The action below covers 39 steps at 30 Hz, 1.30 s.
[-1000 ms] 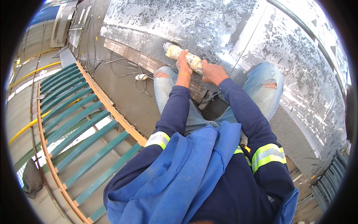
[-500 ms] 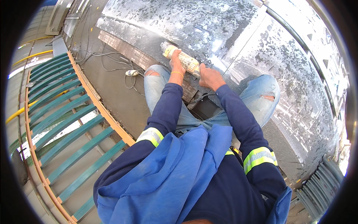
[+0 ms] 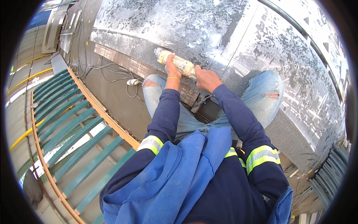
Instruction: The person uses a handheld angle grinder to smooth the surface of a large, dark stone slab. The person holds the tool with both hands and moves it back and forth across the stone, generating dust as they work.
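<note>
A dusty yellow angle grinder (image 3: 185,67) lies across both my hands over the near edge of a grey, white-streaked slab (image 3: 123,40). Wrapped round its front part, behind the metal head, is my left hand (image 3: 172,69). My right hand (image 3: 207,79) is closed on the rear end of the body. The grinder's head points to the far left, low over the slab's edge. Its disc cannot be made out. A brownish board (image 3: 125,59) runs along the slab's near side, beneath my left hand.
A cable with a white connector (image 3: 132,82) coils on the floor left of my knee. Green slats in a wooden frame (image 3: 78,145) stand at the left. Another speckled slab (image 3: 287,71) spreads to the right, with stacked grey-green bars (image 3: 332,175) beyond it.
The grinder and both hands have shifted slightly up and left in the picture, along with some shift of the whole view. Both hands keep their grip.
</note>
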Each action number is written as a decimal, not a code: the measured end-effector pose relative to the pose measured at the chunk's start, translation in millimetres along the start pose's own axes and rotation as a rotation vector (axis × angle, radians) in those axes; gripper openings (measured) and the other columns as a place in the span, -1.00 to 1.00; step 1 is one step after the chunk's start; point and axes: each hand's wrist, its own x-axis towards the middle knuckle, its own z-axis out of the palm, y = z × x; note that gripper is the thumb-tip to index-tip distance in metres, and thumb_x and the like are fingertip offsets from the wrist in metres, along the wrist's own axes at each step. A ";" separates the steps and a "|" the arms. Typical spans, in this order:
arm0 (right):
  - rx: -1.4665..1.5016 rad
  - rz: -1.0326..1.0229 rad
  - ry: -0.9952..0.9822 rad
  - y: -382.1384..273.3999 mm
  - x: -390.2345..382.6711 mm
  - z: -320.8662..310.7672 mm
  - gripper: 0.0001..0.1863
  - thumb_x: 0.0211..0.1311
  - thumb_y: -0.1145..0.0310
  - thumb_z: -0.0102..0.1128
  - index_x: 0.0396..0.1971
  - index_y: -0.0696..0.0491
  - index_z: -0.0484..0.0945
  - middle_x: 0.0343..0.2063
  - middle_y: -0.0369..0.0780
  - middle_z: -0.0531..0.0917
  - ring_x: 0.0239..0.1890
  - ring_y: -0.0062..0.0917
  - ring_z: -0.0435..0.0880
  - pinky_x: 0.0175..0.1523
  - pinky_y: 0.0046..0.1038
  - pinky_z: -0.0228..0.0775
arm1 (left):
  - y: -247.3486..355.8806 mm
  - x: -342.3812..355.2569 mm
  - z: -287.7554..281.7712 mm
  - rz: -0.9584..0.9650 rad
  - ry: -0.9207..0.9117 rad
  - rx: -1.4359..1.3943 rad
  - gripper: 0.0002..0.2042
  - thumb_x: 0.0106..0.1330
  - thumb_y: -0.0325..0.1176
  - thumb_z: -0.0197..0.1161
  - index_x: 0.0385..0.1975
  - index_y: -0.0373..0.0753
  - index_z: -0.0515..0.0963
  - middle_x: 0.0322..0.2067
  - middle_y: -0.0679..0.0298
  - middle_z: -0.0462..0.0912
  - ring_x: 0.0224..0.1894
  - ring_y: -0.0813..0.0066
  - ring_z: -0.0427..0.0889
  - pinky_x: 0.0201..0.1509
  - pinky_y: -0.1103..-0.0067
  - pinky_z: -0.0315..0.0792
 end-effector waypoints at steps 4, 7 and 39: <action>-0.015 0.025 -0.006 -1.6 4.1 -2.5 -0.51 -0.10 0.42 0.41 -0.21 0.16 0.31 -0.34 0.07 0.71 -0.20 -0.06 0.75 -0.15 -0.14 0.59 | 3.5 -8.3 7.8 -0.002 -0.025 0.019 -0.63 0.08 -0.29 0.33 -0.16 -0.32 0.47 -0.33 0.18 0.55 -0.34 0.18 0.63 -0.24 0.23 0.57; 0.010 0.033 -0.028 -1.6 -1.3 -2.2 -0.52 -0.09 0.41 0.41 -0.21 0.16 0.31 -0.33 0.08 0.71 -0.20 -0.06 0.74 -0.16 -0.15 0.60 | -0.3 -7.6 2.7 -0.024 -0.037 -0.001 -0.65 0.08 -0.29 0.33 -0.17 -0.29 0.47 -0.34 0.20 0.55 -0.34 0.20 0.62 -0.22 0.24 0.57; 0.028 0.026 -0.040 5.9 -30.4 -11.7 -0.58 -0.07 0.51 0.29 -0.18 0.23 0.34 -0.41 0.10 0.70 -0.30 -0.02 0.73 -0.25 -0.11 0.55 | -14.0 -34.7 4.9 0.002 -0.068 0.074 -0.57 0.16 -0.23 0.26 0.01 -0.21 0.40 -0.20 0.19 0.50 -0.15 0.12 0.58 -0.03 0.13 0.52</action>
